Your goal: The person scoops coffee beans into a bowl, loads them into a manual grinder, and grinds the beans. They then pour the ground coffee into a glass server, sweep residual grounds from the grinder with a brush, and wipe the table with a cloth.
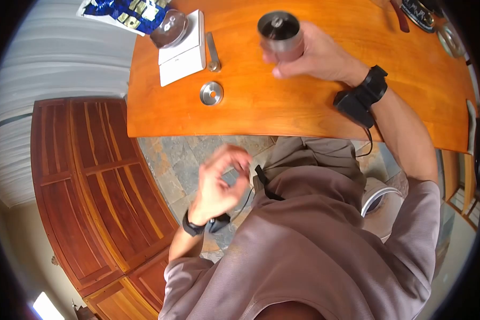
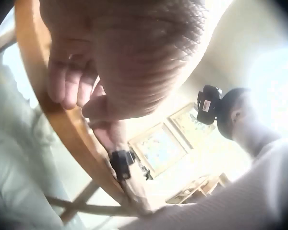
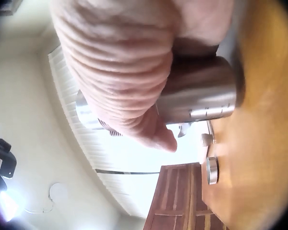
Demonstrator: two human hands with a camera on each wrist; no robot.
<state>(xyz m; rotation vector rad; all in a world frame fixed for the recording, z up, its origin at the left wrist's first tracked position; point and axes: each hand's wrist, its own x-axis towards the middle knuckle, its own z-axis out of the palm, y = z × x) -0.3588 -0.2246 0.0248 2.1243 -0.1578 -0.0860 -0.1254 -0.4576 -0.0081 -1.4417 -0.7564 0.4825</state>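
Observation:
My right hand [image 1: 317, 53] grips a steel hand coffee grinder [image 1: 279, 26], fingers and thumb wrapped round its body. Its open top shows a dark inside with a shaft in the middle. In the right wrist view the grinder's lower cylinder [image 3: 201, 91] bears small printed marks, its base right at the wooden tabletop. Short of the table's front edge, my left hand [image 1: 224, 178] is raised near my lap, blurred, fingers loosely bent with nothing between them. On the table lie a round steel lid [image 1: 212, 93] with a center hole and a crank handle [image 1: 213, 53].
A white scale [image 1: 181, 72] lies at the left of the table [image 1: 250, 112], with a rounded clear container [image 1: 170, 29] of dark contents on it. Behind is a blue bag [image 1: 125, 13]. A glass jar [image 1: 450, 40] stands far right. A wooden cabinet [image 1: 90, 176] is left.

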